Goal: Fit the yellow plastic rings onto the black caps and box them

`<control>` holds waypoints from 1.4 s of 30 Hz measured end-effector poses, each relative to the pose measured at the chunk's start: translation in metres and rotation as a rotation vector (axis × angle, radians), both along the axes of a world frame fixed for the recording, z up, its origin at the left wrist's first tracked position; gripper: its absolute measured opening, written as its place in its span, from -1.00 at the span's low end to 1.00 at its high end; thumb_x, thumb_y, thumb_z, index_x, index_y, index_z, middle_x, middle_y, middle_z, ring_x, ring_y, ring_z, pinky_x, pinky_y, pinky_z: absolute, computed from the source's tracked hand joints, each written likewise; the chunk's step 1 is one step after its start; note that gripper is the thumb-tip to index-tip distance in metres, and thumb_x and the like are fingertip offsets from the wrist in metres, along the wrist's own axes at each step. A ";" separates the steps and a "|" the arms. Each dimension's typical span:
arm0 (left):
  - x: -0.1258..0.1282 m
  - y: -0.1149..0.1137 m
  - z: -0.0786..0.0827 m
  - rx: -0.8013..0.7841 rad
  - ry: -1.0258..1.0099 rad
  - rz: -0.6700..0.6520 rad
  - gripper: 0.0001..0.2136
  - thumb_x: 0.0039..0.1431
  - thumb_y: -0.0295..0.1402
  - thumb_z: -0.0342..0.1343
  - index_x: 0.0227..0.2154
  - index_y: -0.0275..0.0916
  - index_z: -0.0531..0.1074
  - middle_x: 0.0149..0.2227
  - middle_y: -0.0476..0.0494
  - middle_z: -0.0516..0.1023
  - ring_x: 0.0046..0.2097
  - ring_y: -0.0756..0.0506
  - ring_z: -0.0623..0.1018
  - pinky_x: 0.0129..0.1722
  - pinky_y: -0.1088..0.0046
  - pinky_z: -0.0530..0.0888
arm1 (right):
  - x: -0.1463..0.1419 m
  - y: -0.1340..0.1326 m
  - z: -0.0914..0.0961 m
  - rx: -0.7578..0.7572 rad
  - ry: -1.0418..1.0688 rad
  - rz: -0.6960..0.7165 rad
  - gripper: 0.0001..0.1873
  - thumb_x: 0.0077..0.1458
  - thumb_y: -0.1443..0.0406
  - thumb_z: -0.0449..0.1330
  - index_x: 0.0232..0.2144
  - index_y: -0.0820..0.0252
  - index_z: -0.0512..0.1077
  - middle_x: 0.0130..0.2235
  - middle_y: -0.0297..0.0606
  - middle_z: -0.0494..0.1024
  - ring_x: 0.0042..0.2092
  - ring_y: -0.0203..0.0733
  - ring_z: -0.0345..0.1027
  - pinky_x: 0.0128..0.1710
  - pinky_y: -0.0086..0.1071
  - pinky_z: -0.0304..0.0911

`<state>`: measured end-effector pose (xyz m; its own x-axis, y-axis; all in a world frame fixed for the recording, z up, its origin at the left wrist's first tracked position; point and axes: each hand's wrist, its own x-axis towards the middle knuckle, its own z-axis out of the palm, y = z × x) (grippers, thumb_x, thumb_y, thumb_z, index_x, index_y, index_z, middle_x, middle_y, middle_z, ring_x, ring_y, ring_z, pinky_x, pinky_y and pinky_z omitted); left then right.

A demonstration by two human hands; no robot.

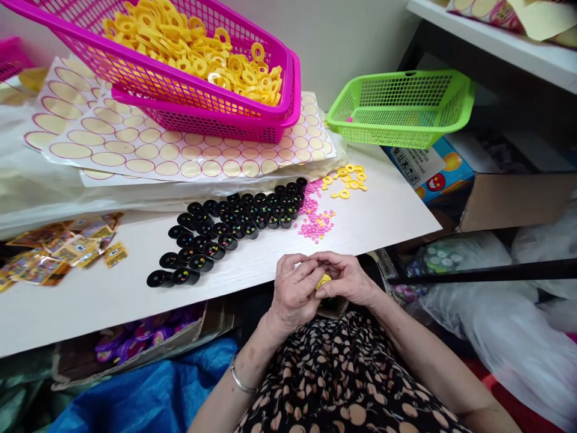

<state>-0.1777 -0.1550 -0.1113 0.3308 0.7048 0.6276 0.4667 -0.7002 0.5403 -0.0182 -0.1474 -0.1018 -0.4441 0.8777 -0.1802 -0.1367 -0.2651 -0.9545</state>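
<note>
1. Lying loosely heaped at the left of the worktop (99, 307), gold printed cards (81, 248); apparently set apart so that the middle is left for other pieces.
2. Pink baskets (291, 93), two, stacked on sheets of oval labels (135, 141). The upper basket is tilted and filled with yellow rings (153, 33); bench room is presumably saved thus.
3. Black cups (229, 240), many, grouped in slanting rows, openings upward. Small coloured bits are seen in many; the upright stance probably prevents spilling.
4. Left hand (293, 291): fingers curled narrowly about a yellow piece (323, 281), which is held just off the worktop's near edge, above the lap.
5. Pink pellets (315, 227), scattered beside the cups, likely for easy reach.
6. Right hand (347, 281): fingers bent, the same yellow piece pinched from the other side, presumably to steady it.
7. Loose yellow rings with stems (349, 176), spread beyond the pellets.
8. Green basket (383, 137), placed at the worktop's far right.
</note>
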 end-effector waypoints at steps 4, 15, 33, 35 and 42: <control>0.000 -0.003 -0.003 -0.058 0.006 0.008 -0.84 0.02 -0.39 0.06 -0.32 -0.21 0.48 -0.32 -0.15 0.56 -0.18 -0.14 0.43 -0.15 0.22 0.34 | -0.005 -0.004 -0.006 0.016 -0.027 -0.070 -0.54 -0.31 0.32 0.39 -0.25 0.20 0.42 -0.34 -0.32 0.46 -0.31 -0.28 0.34 -0.28 -0.42 0.27; 0.002 -0.006 -0.017 -0.095 0.021 -0.014 -0.85 -0.02 -0.46 0.07 -0.35 -0.21 0.46 -0.26 -0.16 0.55 -0.21 -0.14 0.41 -0.13 0.18 0.33 | -0.002 -0.007 -0.016 -0.136 0.069 0.017 -0.52 -0.26 0.29 0.37 -0.20 0.21 0.41 -0.26 -0.29 0.46 -0.21 -0.24 0.32 -0.17 -0.38 0.20; -0.021 0.092 -0.004 0.016 0.424 0.509 -0.87 0.09 -0.37 0.03 -0.33 -0.22 0.45 0.02 -0.28 0.35 0.09 -0.34 0.22 -0.04 0.07 0.16 | 0.015 -0.001 -0.023 0.405 -0.880 0.244 -0.90 0.04 0.31 0.11 -0.36 0.20 0.41 -0.40 -0.29 0.45 -0.32 -0.22 0.29 -0.33 -0.44 0.13; -0.020 0.094 -0.003 -0.001 0.458 0.530 -0.88 0.07 -0.36 0.05 -0.36 -0.24 0.45 0.01 -0.26 0.38 0.07 -0.32 0.23 -0.04 0.11 0.17 | 0.016 0.005 -0.015 0.420 -0.762 0.159 -0.86 0.09 0.30 0.07 -0.45 0.19 0.39 -0.49 -0.36 0.38 -0.41 -0.29 0.24 -0.40 -0.47 0.12; -0.019 0.093 0.002 -0.054 0.494 0.571 -0.81 -0.04 -0.32 0.16 -0.32 -0.26 0.44 0.04 -0.27 0.36 0.06 -0.32 0.24 -0.04 0.15 0.19 | -0.003 0.039 -0.020 0.692 -1.004 -0.244 -0.88 0.11 0.34 0.04 -0.40 0.16 0.37 -0.39 -0.30 0.36 -0.33 -0.26 0.25 -0.33 -0.44 0.11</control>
<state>-0.1964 -0.0617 -0.1095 0.1392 0.8765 0.4609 0.9457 -0.2557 0.2006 -0.0215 -0.1085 -0.1222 -0.1891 0.9639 0.1877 0.7595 0.2647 -0.5942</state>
